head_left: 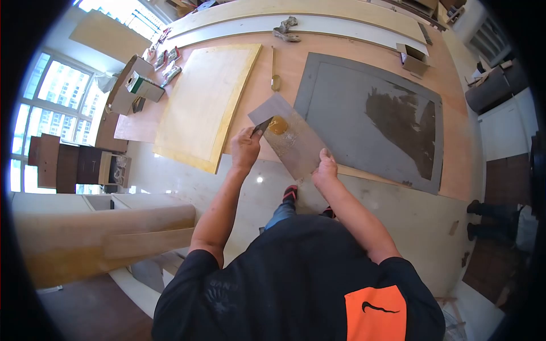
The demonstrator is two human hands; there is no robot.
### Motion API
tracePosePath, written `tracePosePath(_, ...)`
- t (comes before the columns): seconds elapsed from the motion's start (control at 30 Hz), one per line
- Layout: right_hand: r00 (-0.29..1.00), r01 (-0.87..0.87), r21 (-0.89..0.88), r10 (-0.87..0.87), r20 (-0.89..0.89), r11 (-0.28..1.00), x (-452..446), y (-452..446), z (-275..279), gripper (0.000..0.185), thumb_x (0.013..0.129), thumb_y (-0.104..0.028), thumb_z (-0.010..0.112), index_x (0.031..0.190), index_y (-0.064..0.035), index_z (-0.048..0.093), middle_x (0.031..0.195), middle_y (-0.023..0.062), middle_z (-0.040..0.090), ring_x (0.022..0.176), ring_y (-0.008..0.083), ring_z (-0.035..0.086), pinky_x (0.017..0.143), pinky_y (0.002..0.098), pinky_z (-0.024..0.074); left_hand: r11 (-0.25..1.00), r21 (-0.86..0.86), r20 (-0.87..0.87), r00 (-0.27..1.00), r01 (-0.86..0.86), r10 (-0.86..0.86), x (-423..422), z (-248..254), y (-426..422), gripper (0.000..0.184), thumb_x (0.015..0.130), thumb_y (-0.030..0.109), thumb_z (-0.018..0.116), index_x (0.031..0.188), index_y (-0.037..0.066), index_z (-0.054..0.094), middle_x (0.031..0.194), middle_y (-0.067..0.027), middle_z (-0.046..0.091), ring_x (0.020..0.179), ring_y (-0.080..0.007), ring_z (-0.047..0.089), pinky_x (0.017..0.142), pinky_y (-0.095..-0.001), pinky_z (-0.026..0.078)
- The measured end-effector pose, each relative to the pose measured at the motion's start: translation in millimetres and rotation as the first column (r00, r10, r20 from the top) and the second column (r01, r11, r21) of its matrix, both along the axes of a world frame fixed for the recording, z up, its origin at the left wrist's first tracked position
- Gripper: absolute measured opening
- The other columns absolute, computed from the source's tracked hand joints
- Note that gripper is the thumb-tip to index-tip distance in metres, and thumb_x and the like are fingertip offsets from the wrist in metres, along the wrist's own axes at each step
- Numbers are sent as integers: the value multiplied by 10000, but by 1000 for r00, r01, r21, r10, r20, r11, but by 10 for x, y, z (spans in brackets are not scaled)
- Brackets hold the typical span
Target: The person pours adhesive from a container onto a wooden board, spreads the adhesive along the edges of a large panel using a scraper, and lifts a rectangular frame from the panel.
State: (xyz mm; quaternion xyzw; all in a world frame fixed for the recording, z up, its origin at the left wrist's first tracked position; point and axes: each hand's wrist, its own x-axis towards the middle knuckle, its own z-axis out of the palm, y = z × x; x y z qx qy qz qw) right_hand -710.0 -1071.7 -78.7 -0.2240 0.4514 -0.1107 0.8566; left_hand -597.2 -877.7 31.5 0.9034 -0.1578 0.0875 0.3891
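Observation:
In my left hand is a dark, thin-bladed scraper, its blade at an amber glue-like blob on a flat rectangular board. My right hand grips this board by its near right corner, thumb on top. Smeared, grainy residue spreads beside the blob. The board is held above the near edge of the worktable. To its right lies a grey panel with a dark, wet-looking patch. A pale panel with yellow edges lies to the left.
A long-handled spoon lies between the panels. Crumpled gloves, long boards and a small cardboard box are farther back. An open carton stands left. A large roll is nearer left. Another person's legs show right.

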Motion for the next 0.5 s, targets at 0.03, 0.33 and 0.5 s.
tracePosePath(0.03, 999, -8, 55, 7, 34, 998, 89, 110, -90, 395, 999, -313, 603, 1335, -126, 512, 1288, 113, 587, 1138, 271, 594, 952, 495, 502, 1000, 16, -2, 1000, -6, 6, 94, -1, 56, 162, 902, 146, 676, 979, 9, 716, 832, -153, 699, 749, -234, 671, 710, -345, 509)
tracePosePath(0.33, 980, -191, 244, 169, 107, 951, 414, 1008, -573, 429, 1051, -299, 480, 1383, -42, 393, 1434, 160, 466, 1258, 366, 520, 1054, 564, 421, 995, 72, -134, 990, 62, -52, 699, -353, 442, 152, 888, 175, 684, 943, 37, 719, 865, -172, 678, 820, -353, 651, 737, -421, 503)
tracePosePath(0.5, 845, -521, 109, 530, -69, 846, 490, 993, -448, 445, 1032, -324, 519, 1352, -27, 433, 1416, 177, 493, 1295, 363, 514, 1033, 521, 459, 989, 56, -180, 976, 136, -124, 823, -529, 607, 168, 893, 168, 675, 974, 28, 720, 843, -166, 679, 783, -299, 656, 721, -380, 500)
